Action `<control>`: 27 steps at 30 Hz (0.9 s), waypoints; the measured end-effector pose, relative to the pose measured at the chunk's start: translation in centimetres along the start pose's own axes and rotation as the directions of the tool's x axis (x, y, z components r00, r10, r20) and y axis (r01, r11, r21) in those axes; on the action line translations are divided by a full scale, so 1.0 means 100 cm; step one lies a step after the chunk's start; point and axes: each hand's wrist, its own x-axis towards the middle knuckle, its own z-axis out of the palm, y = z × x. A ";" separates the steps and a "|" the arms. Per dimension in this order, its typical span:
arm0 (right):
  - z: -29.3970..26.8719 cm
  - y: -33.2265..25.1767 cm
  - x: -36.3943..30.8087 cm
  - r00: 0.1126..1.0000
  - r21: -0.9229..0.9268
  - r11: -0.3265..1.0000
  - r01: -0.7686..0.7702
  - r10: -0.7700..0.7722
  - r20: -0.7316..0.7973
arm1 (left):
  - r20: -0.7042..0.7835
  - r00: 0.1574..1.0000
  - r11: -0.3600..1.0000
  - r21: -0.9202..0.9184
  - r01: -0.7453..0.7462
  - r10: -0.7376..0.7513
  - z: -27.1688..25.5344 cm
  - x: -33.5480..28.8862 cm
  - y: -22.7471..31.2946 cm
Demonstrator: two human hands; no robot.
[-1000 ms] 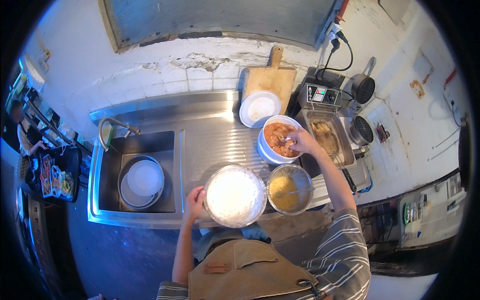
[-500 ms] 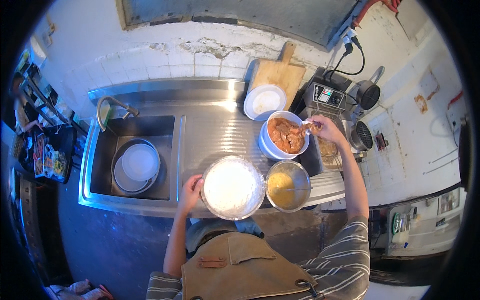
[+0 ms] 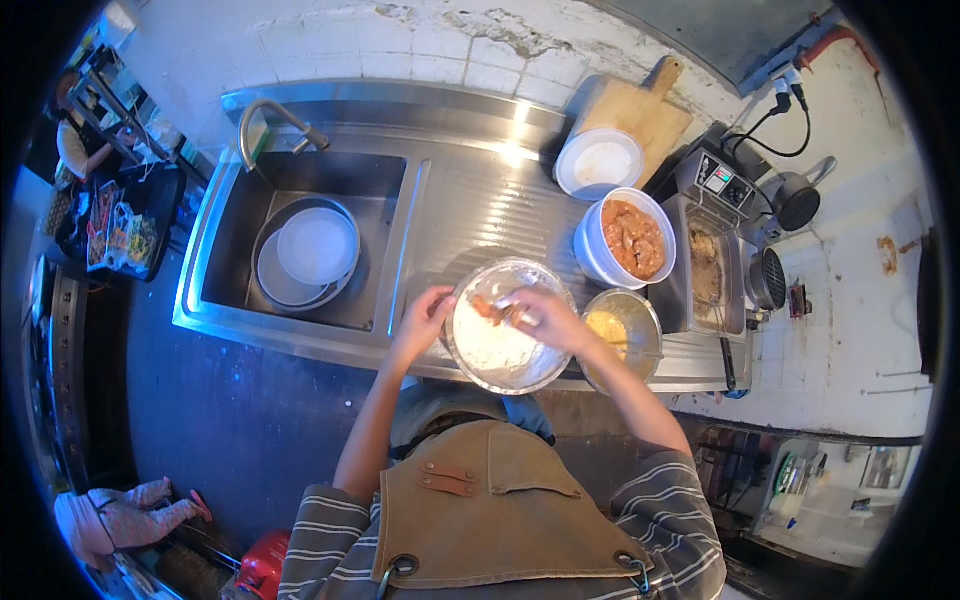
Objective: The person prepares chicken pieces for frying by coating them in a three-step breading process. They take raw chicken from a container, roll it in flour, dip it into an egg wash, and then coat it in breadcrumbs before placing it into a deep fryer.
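My left hand point(image 3: 428, 316) grips the left rim of a shiny bowl point(image 3: 558, 352) of white flour at the counter's front edge. Over this bowl, my right hand point(image 3: 548, 320) is closed, with reddish marinated meat point(image 3: 490, 309) at its fingertips, touching or just above the flour; its fingers partly hide the meat. Beyond the right forearm is a metal bowl point(image 3: 650, 343) of yellow beaten egg, partly covered by that arm. A white tub point(image 3: 596, 258) of marinated meat pieces stands behind the egg bowl.
At left, a sink point(image 3: 378, 240) holds a round pan with white plates or lids. A white lid point(image 3: 600, 164) leans on a wooden cutting board point(image 3: 640, 115) against the wall. A deep fryer point(image 3: 690, 285) stands at right. Another person point(image 3: 80, 150) is at far left, near a black tray.
My right hand has moved from the meat tub leftward to the flour bowl, carrying meat. My left hand stays at the flour bowl's rim. The view has shifted.
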 end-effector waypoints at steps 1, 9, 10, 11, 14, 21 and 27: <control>0.024 0.008 -0.007 0.998 -0.037 0.998 0.054 -0.053 0.019 | 0.007 1.000 1.000 -0.002 -0.001 0.001 0.001 0.000 0.001; 0.050 0.029 -0.028 0.954 -0.239 0.928 -0.285 0.299 0.024 | 0.006 1.000 0.998 0.053 -0.017 0.017 -0.002 0.002 -0.008; 0.047 0.021 -0.017 0.935 -0.186 0.921 -0.341 0.353 0.035 | 0.000 1.000 1.000 0.016 -0.003 0.003 -0.002 0.001 -0.006; 0.060 0.019 -0.012 0.918 -0.282 0.878 -0.388 0.396 -0.028 | -0.005 1.000 1.000 -0.020 0.010 -0.010 -0.001 0.000 -0.003; 0.103 0.022 0.001 0.871 -0.437 0.756 -0.487 0.457 -0.180 | 0.007 0.999 0.999 -0.004 -0.032 0.032 -0.001 0.005 -0.006; 0.104 -0.013 -0.012 0.952 -0.518 0.854 -0.041 0.190 0.238 | 0.006 1.000 1.000 0.007 0.010 -0.010 -0.002 0.005 -0.006; 0.042 -0.016 -0.010 0.947 -0.510 0.857 -0.071 0.219 0.235 | 0.007 1.000 1.000 0.004 -0.007 0.007 -0.002 0.003 -0.006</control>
